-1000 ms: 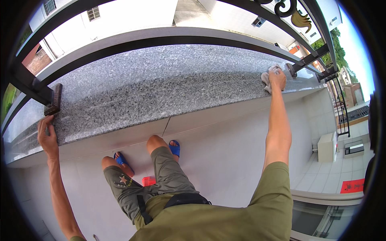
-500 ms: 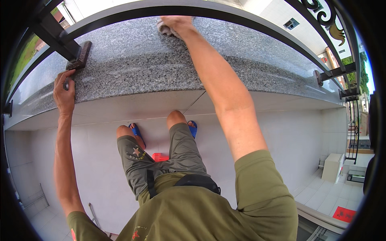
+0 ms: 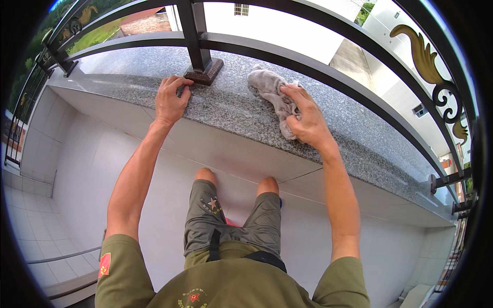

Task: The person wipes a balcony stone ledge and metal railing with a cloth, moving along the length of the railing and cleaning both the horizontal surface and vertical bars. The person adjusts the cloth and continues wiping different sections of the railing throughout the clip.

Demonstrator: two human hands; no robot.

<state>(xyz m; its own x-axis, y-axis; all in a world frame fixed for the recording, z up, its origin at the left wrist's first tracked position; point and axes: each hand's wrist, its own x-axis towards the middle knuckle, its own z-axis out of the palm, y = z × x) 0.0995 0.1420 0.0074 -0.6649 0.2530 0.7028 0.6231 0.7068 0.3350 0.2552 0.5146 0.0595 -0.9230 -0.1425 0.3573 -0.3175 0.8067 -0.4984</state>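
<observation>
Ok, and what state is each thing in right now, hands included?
Grey cloth: crumpled, lying on the ledge.
Right hand: thumb and fingers gripping the cloth.
Left hand: loosely curled, at the post base.
Railing post: upright on its base.
Ledge: brighter on the outer side, darker toward the person; whether it's damp, I can't tell.

A gold leaf ornament (image 3: pixel 423 57) curls above black scrollwork (image 3: pixel 436 96); outside stand a white building (image 3: pixel 287 21) with a barred window (image 3: pixel 241 9) and a brick wall (image 3: pixel 149 24) beside grass (image 3: pixel 95 37); a grey bar (image 3: pixel 64 256) crosses the tiled floor (image 3: pixel 36 226) near its left edge
</observation>
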